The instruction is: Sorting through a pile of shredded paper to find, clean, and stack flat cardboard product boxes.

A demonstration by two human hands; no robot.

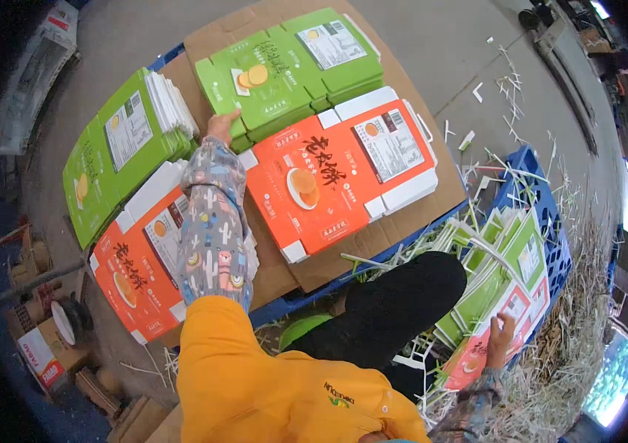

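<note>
My left hand [221,126] rests against the near left corner of a stack of flat green printed cartons [277,81], its visible fingers stretched out. Close by that hand lies a stack of flat orange-red cartons [336,173] with white flaps. My right hand [500,341] is low on the right, fingers loosely curled and apart, with nothing visible in it. It is over a leaning bundle of green and red carton sheets [517,299] with white edges. Whether it touches them I cannot tell. Patterned sleeves cover both forearms.
Another green stack [111,148] and another orange-red stack [144,266] lie on the left. Brown cardboard [432,133] lies under the main stacks. A blue plastic pallet [524,166] stands on the right, amid heaped paper strips [557,325]. My dark-clad leg [402,303] is between.
</note>
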